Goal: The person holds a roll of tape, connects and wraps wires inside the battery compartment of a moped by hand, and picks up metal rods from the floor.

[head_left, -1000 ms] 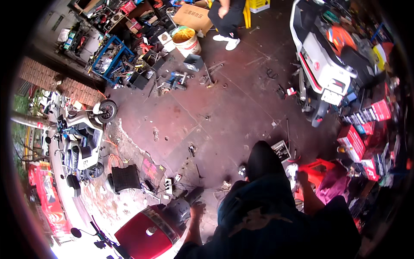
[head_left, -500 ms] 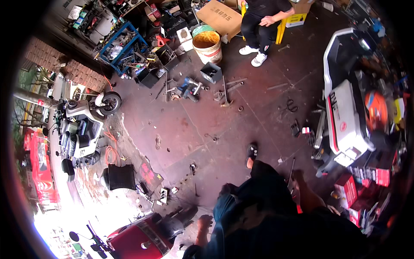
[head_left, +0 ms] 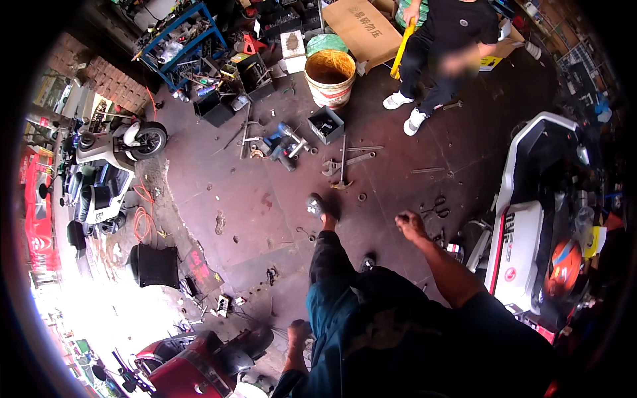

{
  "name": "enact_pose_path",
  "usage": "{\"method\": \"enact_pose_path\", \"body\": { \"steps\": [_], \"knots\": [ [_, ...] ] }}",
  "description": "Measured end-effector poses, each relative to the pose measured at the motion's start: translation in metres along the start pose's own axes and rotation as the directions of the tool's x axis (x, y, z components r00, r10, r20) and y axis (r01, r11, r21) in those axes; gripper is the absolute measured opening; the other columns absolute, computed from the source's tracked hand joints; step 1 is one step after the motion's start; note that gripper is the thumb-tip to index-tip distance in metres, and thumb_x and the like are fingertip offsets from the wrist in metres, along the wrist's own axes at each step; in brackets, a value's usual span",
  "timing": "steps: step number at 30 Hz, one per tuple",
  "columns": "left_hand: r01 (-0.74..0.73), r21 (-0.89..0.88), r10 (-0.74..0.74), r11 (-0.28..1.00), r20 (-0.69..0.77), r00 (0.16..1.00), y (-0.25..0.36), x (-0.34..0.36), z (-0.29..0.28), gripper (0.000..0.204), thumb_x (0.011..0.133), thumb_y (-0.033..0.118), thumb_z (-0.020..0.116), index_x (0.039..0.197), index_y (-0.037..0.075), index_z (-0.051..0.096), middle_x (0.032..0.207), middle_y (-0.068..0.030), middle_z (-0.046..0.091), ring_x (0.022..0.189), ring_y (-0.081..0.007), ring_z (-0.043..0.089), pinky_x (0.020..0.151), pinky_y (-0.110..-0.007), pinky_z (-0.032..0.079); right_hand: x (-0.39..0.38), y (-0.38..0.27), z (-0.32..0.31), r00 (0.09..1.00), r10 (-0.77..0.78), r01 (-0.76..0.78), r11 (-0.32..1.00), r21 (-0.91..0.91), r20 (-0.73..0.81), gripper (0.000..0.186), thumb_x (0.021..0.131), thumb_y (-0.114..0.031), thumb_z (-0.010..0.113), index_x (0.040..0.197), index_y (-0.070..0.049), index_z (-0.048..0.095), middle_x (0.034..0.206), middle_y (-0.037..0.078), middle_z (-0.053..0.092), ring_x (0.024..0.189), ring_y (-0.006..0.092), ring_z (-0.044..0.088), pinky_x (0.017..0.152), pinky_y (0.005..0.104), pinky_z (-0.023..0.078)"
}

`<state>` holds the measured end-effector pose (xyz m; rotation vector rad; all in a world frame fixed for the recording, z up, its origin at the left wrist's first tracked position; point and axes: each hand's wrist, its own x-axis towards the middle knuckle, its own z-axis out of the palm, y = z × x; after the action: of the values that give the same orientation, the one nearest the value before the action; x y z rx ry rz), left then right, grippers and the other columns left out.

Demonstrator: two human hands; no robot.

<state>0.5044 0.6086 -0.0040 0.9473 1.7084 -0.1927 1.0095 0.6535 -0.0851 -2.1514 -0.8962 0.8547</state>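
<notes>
My right hand (head_left: 412, 226) is stretched forward over the floor, its fingers curled in. What they hold, if anything, I cannot make out. Beyond it to the right lies a pair of dark scissors (head_left: 438, 207). My left hand (head_left: 298, 331) hangs low beside my left leg, too dark and small to show how its fingers lie. Ahead on the floor are a hammer (head_left: 342, 174), an adjustable wrench (head_left: 332, 167), a blue cordless power tool (head_left: 286, 138) and a small black open box (head_left: 326, 126) with small parts in it. My left shoe (head_left: 315, 204) is placed forward, short of the hammer.
A person in black (head_left: 424, 73) sits at the back by a rusty-rimmed bucket (head_left: 330, 79). A white scooter body (head_left: 521, 255) stands on the right. Another scooter (head_left: 109, 179) is at left, a red one (head_left: 192, 371) at lower left. A blue rack (head_left: 192, 60) fills the back left.
My view has moved forward, bringing the tools and seated person nearer. My left foot has stepped ahead, and my right hand has swung up and forward from beside my leg.
</notes>
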Motion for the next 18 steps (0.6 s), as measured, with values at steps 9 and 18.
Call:
{"method": "enact_pose_path", "body": {
  "steps": [9,18],
  "knots": [
    [0.016,-0.322,-0.055,0.947,-0.113,0.992,0.170,0.119,-0.067,0.044,0.075,0.014,0.062,0.114,-0.004,0.057,0.076,-0.0086,0.064,0.060,-0.0119,0.059,0.048,-0.025,0.046,0.089,0.026,-0.014,0.900,0.023,0.357,0.535,-0.766,0.435,0.026,0.079,-0.027,0.059,0.078,-0.001,0.063,0.069,0.011,0.064,0.072,0.0218,0.065,0.068,0.0365,0.050],
    [-0.055,0.175,0.093,0.983,-0.220,0.971,0.320,0.187,-0.019,0.031,0.083,0.033,0.058,0.104,0.011,0.064,0.071,-0.0162,0.064,0.062,-0.0312,0.062,0.061,-0.042,0.048,0.355,-0.104,0.110,0.945,0.149,-0.024,0.919,-0.393,0.291,0.027,0.086,-0.030,0.054,0.096,-0.007,0.063,0.096,0.016,0.064,0.090,0.0374,0.060,0.076,0.0439,0.048]
  ]
}}
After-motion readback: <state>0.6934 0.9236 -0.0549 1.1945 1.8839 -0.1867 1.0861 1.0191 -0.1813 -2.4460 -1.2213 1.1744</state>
